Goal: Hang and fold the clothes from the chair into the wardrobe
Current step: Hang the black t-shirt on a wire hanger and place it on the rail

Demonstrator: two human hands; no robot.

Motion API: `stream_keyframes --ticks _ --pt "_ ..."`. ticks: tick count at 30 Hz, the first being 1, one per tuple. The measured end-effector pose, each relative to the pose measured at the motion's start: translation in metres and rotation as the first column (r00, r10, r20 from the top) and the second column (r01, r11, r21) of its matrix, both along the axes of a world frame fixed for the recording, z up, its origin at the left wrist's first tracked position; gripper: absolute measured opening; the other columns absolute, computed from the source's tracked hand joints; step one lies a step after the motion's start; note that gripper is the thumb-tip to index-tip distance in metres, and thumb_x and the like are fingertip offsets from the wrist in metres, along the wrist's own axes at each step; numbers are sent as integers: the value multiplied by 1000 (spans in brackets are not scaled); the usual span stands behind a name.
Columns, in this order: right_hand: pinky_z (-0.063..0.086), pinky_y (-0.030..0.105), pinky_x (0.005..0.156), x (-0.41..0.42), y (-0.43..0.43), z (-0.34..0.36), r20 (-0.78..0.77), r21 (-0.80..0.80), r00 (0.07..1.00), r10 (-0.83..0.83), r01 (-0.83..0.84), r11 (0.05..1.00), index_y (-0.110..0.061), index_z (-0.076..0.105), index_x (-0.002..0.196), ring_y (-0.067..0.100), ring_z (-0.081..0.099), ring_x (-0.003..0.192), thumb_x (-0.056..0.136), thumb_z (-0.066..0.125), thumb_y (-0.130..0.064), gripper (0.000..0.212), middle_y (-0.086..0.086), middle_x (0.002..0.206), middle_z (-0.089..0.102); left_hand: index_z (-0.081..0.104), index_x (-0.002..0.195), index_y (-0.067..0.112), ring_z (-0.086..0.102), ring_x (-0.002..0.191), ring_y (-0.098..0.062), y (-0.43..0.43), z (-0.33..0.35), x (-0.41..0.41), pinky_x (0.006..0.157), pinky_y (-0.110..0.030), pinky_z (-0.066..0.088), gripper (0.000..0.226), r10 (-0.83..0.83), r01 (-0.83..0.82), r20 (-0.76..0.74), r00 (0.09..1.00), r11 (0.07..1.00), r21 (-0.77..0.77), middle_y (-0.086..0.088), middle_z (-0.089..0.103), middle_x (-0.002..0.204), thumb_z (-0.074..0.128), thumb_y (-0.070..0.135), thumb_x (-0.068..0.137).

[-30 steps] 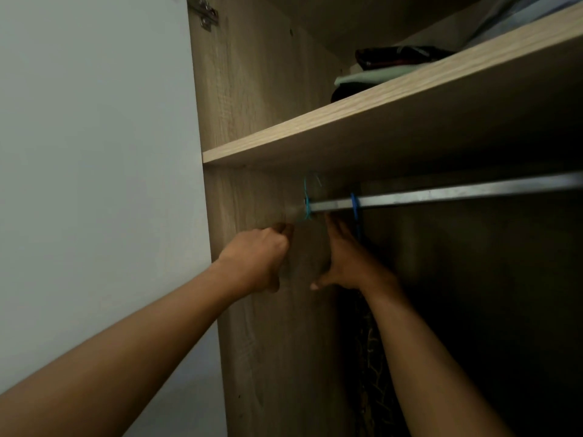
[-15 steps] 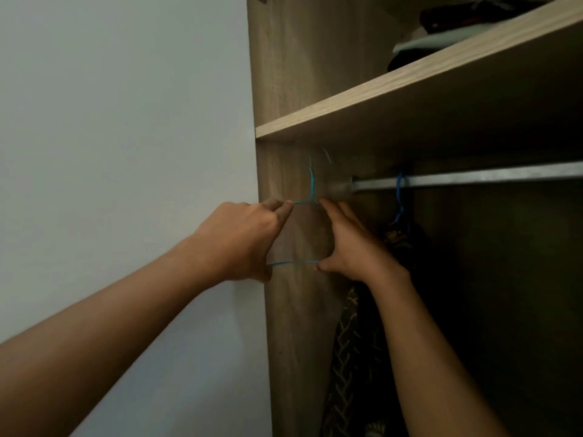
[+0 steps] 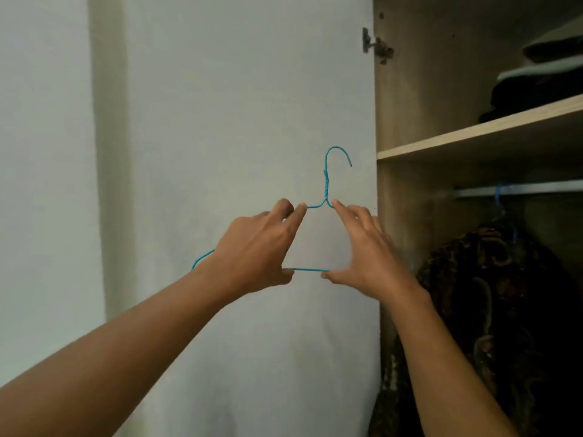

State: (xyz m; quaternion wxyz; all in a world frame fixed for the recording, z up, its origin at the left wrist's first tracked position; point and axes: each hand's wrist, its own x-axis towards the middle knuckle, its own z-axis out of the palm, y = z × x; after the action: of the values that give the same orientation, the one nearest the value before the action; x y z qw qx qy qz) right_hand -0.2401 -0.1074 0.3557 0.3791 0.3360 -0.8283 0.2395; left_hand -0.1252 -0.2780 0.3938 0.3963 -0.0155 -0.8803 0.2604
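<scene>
Left hand [image 3: 255, 247]: fingers curled, gripping the blue wire hanger [image 3: 326, 189]. My fingertips are on its upper wire just left of the twisted neck, and my thumb is under the bottom bar.
Right hand [image 3: 369, 250]: fingers nearly straight and released. My forefinger tip touches the wire just right of the neck and my thumb tip touches the bottom bar, so it steadies the hanger rather than clasping it.
Hanger: bare and upright between my two hands, with the hook rising above my fingertips and curving to the right. Its left shoulder juts out past my left wrist.
Behind my hands: the pale wardrobe door [image 3: 236, 89], opened flat.
Right of my right hand: the wardrobe's wooden side panel [image 3: 410, 105], just beside my knuckles.
Further right, level with the neck: the metal rail [image 3: 536, 189], with a second blue hanger [image 3: 498, 197] hooked on it — a dark patterned garment [image 3: 504, 294] hangs there, beside my right forearm.
Above and right of my hands: the shelf [image 3: 473, 137], with folded clothes [image 3: 542, 86] stacked on it.
</scene>
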Motion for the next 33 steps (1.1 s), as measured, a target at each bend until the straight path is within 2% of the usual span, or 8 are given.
stream_keyframes --ticks 4,8,13,15,19,25,29,33 --pt "36 40 107 83 -63 -5 -33 63 993 113 -111 992 -35 2 156 17 28 136 63 87 -49 127 -10 154 20 14 153 23 58 86 -21 -58 -12 104 55 -32 46 106 109 -109 -1 994 992 68 3 38 140 76 54 72" --pt "33 41 105 166 -132 -13 -57 133 966 252 -243 961 -31 1 157 18 28 137 66 83 -51 124 -9 157 18 10 155 27 57 96 -20 -113 -28 212 59 -31 43 107 246 -244 6 969 958 149 5 34 144 75 53 75" --pt "29 40 101 262 -213 -33 -28 202 908 419 -405 892 -32 2 155 18 29 135 68 82 -52 120 -10 155 17 9 156 26 55 108 -24 -166 -55 325 80 -34 50 111 450 -451 50 892 870 200 -1 40 143 76 54 72" --pt "29 41 101 295 -244 -43 -20 232 882 471 -454 860 -32 1 155 18 30 134 68 81 -53 120 -10 155 17 9 155 27 55 109 -24 -186 -69 363 82 -34 49 112 512 -515 76 855 827 226 -1 42 142 77 57 71" --pt "30 41 102 353 -303 -72 4 289 834 552 -529 798 -30 3 156 19 33 133 70 80 -53 118 -8 155 19 7 156 29 55 111 -21 -226 -104 429 81 -32 50 110 585 -588 115 803 744 318 0 39 142 76 56 74" --pt "31 42 103 424 -403 -125 62 368 744 666 -637 677 -28 1 156 20 35 134 72 78 -54 118 -6 157 19 10 156 31 55 113 -21 -301 -164 509 82 -37 55 108 677 -684 184 712 610 400 1 40 141 75 56 73" --pt "31 43 103 464 -475 -158 106 408 686 720 -691 598 -28 -1 156 19 34 135 72 79 -49 118 -6 157 17 8 155 30 54 114 -18 -357 -198 554 81 -35 55 110 710 -732 246 659 532 426 3 39 140 75 58 72" --pt "30 44 105 493 -546 -195 185 383 639 746 -746 544 -30 0 155 18 34 136 72 78 -49 116 -7 156 15 3 155 31 52 115 -17 -420 -225 586 81 -32 54 112 729 -786 326 601 467 405 5 35 144 72 62 73"
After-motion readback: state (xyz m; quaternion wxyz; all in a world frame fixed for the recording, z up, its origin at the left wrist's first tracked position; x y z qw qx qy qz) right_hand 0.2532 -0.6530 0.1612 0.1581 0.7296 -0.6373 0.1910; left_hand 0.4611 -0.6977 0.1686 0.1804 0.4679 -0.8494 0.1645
